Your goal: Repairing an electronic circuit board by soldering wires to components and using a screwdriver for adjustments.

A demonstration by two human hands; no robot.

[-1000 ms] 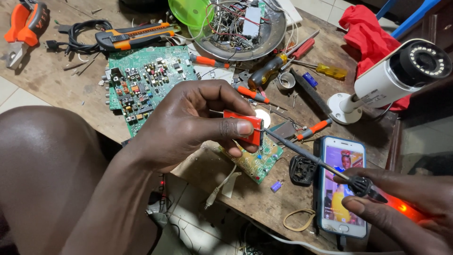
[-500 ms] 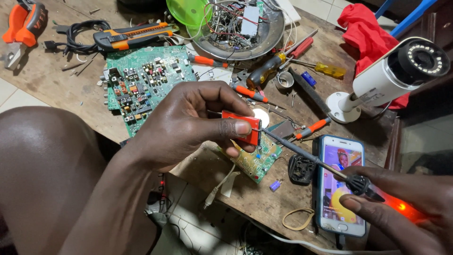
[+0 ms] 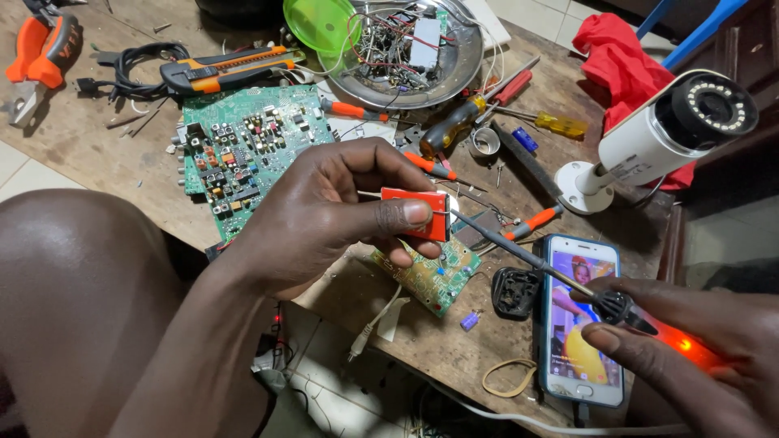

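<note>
Head view, left hand: my left hand [image 3: 324,215] pinches one small red component [image 3: 415,214] between thumb and fingers, clamped on it above the bench edge.
Head view, right hand: my right hand [image 3: 698,341] closes around one soldering iron [image 3: 568,280] at its orange-lit handle; grip firm.
Iron tip: the shaft runs up and left from my right hand, and its tip meets the right edge of the red component.
Component position: held in the air, just above the small green board [image 3: 430,276], well left of my right hand.
Circuit boards, count: two, the small one under my left hand and one large green board [image 3: 235,150] farther back on the wooden bench [image 3: 105,154].
Phones, count: one smartphone [image 3: 580,324], screen lit, lying just beside my right hand.
Cameras, count: one white security camera [image 3: 657,138] at the right.
Dishes, count: one metal bowl [image 3: 422,57] of wire scraps, one green lid [image 3: 320,24] beside it.
Screwdrivers: several, scattered between bowl and phone; exact count unclear.
</note>
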